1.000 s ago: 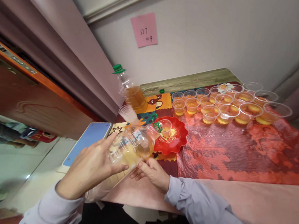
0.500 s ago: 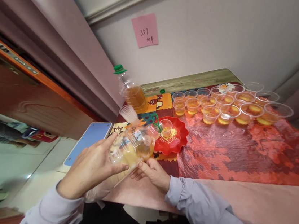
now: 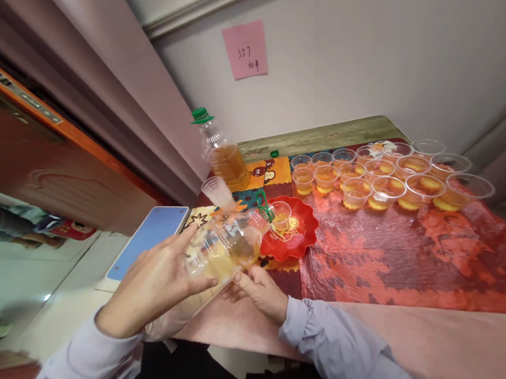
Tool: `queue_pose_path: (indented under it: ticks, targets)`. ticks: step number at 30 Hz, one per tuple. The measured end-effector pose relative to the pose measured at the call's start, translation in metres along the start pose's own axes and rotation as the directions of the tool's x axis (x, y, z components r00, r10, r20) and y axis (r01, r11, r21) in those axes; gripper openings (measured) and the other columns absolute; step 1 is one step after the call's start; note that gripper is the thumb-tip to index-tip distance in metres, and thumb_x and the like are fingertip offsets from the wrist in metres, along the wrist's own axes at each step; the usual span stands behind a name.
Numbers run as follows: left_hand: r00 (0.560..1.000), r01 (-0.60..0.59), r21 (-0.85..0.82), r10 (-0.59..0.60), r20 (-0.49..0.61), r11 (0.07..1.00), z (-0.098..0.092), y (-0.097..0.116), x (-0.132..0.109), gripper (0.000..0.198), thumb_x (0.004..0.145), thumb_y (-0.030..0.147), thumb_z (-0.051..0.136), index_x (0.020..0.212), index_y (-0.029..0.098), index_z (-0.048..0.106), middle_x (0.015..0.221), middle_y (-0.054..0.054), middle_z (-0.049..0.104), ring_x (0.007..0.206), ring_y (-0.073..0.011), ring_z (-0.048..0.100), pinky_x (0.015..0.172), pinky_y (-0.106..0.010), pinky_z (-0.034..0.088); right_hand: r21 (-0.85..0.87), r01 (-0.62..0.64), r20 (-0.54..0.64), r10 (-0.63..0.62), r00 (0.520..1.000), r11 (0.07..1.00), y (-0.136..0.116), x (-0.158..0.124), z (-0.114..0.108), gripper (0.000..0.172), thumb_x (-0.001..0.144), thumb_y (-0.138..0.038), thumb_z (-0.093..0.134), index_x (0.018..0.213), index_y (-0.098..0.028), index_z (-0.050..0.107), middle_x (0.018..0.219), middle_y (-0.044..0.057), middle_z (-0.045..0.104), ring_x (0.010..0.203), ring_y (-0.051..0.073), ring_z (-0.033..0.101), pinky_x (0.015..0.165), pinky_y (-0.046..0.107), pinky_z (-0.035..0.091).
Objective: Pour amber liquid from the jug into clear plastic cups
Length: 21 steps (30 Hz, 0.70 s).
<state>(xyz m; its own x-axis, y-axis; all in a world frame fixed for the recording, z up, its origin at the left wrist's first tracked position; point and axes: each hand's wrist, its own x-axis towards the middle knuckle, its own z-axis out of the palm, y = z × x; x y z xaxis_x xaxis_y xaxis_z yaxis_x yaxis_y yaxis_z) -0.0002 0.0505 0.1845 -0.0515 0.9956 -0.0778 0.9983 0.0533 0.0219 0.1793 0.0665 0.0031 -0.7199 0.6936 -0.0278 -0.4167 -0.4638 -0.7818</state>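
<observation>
A large clear plastic bottle (image 3: 222,247) lies tilted in my hands, its mouth towards a red scalloped plate (image 3: 305,236), with some pale yellow liquid inside. My left hand (image 3: 158,282) is wrapped round its near side. My right hand (image 3: 259,292) grips it from below, near the shoulder. On the plate stands a small clear cup (image 3: 280,216) with a little yellow liquid, just past the bottle's mouth. A green handle (image 3: 263,204) shows by the bottle's neck. Behind the bottle leans a stack of clear cups (image 3: 216,192).
Another bottle (image 3: 231,165) with amber liquid and a green top stands at the back left. Several filled cups (image 3: 356,193) stand in rows at the back right of the red-covered table (image 3: 387,261). A green cap (image 3: 274,154) lies behind; a blue-topped stool (image 3: 147,241) is at left.
Almost nothing differs. Both hands and the tilted bottle keep nearly the same place, and the view has shifted very slightly.
</observation>
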Motion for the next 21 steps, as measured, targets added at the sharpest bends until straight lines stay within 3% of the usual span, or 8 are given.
queue_pose_path:
  ticks: [6,10,15,18,21]
  targets:
    - [0.992,0.054,-0.251,-0.080,-0.094,0.966,0.021,-0.011,-0.018,0.107,0.072,0.070,0.083,0.162,0.022,0.047,0.161,-0.014,0.060,0.144,-0.0379,0.062,0.123,-0.053,0.050,-0.044,0.104,-0.051,-0.106,0.993,0.994,0.003,0.001,-0.003,0.075,0.085,-0.075,0.079,0.131,-0.019,0.063,0.104,0.007,0.076,0.086,0.019,0.075,0.077,0.033,0.059]
    - [0.956,0.098,-0.407,-0.199,-0.214,0.908,0.045,-0.011,-0.043,0.108,0.075,0.066,0.083,0.164,0.021,0.042,0.163,-0.015,0.057,0.147,-0.0369,0.059,0.127,-0.052,0.045,-0.032,0.172,-0.010,-0.172,0.985,0.985,-0.001,0.002,-0.005,0.067,0.087,-0.061,0.084,0.137,-0.023,0.062,0.115,0.007,0.076,0.098,0.020,0.075,0.091,0.038,0.060]
    - [0.845,0.077,-0.596,-0.369,-0.386,0.800,0.102,-0.014,-0.065,0.107,0.085,0.062,0.077,0.170,0.023,0.026,0.172,-0.018,0.042,0.156,-0.0345,0.049,0.130,-0.052,0.040,-0.067,0.210,-0.005,-0.211,0.977,0.975,0.000,0.003,-0.007,0.069,0.086,-0.058,0.085,0.141,-0.023,0.063,0.126,0.011,0.075,0.109,0.022,0.074,0.096,0.043,0.062]
    - [0.777,0.070,-0.627,-0.437,-0.453,0.776,0.137,-0.024,-0.067,0.104,0.082,0.063,0.080,0.166,0.026,0.032,0.161,-0.017,0.057,0.147,-0.0359,0.058,0.124,-0.057,0.047,-0.217,0.267,-0.043,-0.283,0.958,0.939,0.004,0.001,-0.007,0.061,0.087,-0.057,0.085,0.134,-0.023,0.068,0.123,0.010,0.077,0.112,0.024,0.074,0.096,0.043,0.063]
    - [0.671,-0.131,-0.705,-0.461,-0.581,0.697,0.163,-0.039,-0.064,0.109,0.069,0.058,0.092,0.160,0.023,0.043,0.145,-0.017,0.067,0.131,-0.0357,0.069,0.117,-0.055,0.053,-0.386,0.329,-0.075,-0.385,0.920,0.862,-0.002,-0.007,-0.006,0.047,0.088,-0.056,0.083,0.121,-0.024,0.075,0.106,0.007,0.081,0.096,0.022,0.078,0.087,0.039,0.065]
